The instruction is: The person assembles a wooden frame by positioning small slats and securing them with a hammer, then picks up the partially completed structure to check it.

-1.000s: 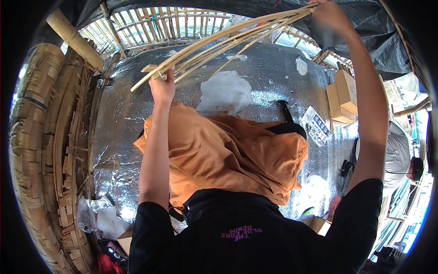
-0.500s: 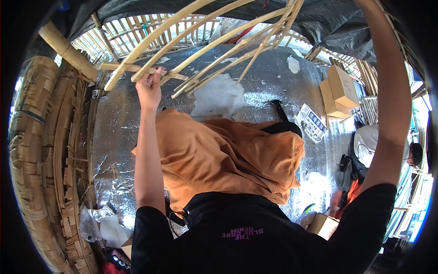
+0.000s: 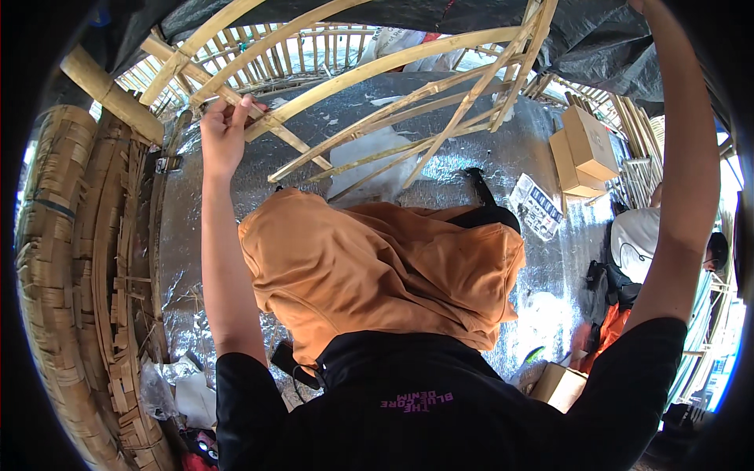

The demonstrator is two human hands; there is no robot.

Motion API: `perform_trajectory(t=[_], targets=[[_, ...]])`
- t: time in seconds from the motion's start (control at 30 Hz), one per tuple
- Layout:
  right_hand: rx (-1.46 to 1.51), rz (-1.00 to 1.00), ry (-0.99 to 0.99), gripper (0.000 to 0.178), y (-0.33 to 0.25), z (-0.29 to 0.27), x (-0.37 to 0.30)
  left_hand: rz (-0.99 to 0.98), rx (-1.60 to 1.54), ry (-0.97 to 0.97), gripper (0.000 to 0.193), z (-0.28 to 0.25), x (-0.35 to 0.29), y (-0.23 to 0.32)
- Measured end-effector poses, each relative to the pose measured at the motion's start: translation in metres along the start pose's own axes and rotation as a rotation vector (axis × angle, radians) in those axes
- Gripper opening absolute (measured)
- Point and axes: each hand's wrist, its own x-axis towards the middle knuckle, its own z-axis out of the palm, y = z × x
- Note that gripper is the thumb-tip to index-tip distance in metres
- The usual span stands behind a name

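A frame of curved bamboo strips (image 3: 377, 71), crossed and joined at its right end, is held up in front of me. My left hand (image 3: 225, 133) is closed around a straight bamboo crosspiece (image 3: 294, 141) where it meets the curved strips at the frame's left side. My right arm (image 3: 687, 157) is raised, and it leaves the picture at the upper right; the right hand is beyond the edge. My legs, in orange-brown trousers (image 3: 377, 275), are folded below the frame on a silver foil mat (image 3: 565, 259).
Rolled woven bamboo (image 3: 59, 275) stands along the left. Cardboard boxes (image 3: 589, 149), a newspaper sheet (image 3: 536, 208) and a dark tool (image 3: 477, 187) lie to the right and ahead. Another person in a white top (image 3: 635, 239) is at far right. Black sheeting (image 3: 605, 47) hangs overhead.
My left hand has shifted left and slightly up along with the crosspiece. The bamboo frame has tilted and spread, its right end moving right. My right arm has moved slightly right.
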Motion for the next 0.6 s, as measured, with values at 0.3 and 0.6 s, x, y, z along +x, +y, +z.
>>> perform_trajectory(t=[0.3,0.6], targets=[[0.033,-0.022,-0.013,0.037,0.065,0.005,0.032,-0.004,-0.003,0.015,0.020,0.022,0.018,0.004],[0.199,0.240,-0.017,0.045,0.152,0.046,0.074,-0.154,-0.031,-0.058,0.022,0.051,0.031,-0.020]])
